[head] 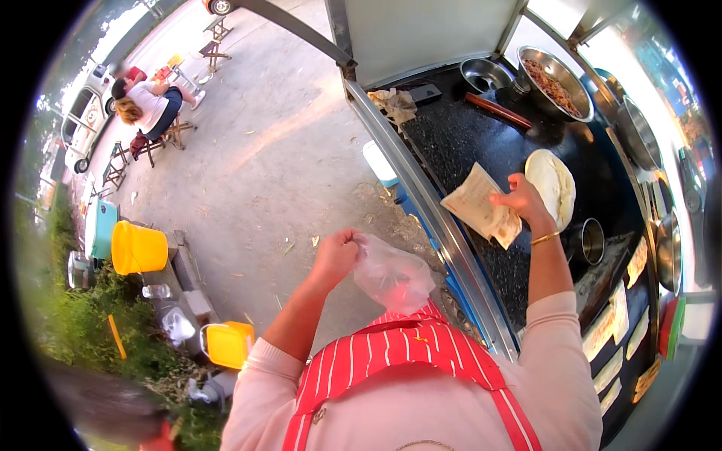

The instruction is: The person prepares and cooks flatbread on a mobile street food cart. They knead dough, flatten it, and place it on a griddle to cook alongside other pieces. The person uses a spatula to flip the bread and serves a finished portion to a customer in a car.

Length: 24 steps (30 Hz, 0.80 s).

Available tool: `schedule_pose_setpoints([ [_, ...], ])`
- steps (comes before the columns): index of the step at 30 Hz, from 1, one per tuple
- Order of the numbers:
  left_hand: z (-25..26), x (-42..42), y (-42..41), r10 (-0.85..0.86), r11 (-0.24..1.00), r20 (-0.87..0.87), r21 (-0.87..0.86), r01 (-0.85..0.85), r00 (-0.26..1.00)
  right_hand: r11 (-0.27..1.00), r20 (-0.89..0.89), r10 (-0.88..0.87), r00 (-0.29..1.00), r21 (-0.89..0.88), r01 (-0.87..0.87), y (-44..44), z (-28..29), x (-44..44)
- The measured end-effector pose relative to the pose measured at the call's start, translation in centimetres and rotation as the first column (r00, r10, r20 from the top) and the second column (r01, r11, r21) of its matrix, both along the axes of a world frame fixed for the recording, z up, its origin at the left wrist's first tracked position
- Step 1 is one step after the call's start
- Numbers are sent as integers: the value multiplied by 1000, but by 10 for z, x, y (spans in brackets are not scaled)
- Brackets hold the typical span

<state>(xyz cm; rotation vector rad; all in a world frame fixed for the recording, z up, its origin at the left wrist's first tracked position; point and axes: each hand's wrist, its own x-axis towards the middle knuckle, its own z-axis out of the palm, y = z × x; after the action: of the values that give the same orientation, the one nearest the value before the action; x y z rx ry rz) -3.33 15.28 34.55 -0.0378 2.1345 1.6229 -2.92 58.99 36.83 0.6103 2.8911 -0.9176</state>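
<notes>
My left hand [338, 253] is closed on the top edge of a thin clear plastic bag [395, 276], which hangs in front of the red striped apron [406, 355]. Over the black speckled counter, my right hand [524, 197] grips a printed paper food bag [479, 206] by its side. Just beyond that hand lies a pale round of dough [553, 186] on the counter. A reddish-brown rolling pin [497, 111] and a steel bowl of chopped filling [550, 84] are farther back.
Flatbreads [603, 332] lie on a dark surface at the lower right. A metal rail [445, 225] edges the counter. A steel cup [592, 241] stands near my right forearm. At left are a yellow bucket [138, 247], folding stools [214, 53] and a seated person [152, 104].
</notes>
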Motion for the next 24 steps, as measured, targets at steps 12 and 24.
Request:
schedule_pose_setpoints([
  [12, 40, -168, 24, 227, 968, 127, -136, -209, 966, 980, 584, 197, 787, -97, -174, -16, -18, -45],
  [24, 32, -226, 52, 150, 987, 203, 26, -158, 968, 991, 478, 59, 877, -130, 4, -19, -19, -37],
])
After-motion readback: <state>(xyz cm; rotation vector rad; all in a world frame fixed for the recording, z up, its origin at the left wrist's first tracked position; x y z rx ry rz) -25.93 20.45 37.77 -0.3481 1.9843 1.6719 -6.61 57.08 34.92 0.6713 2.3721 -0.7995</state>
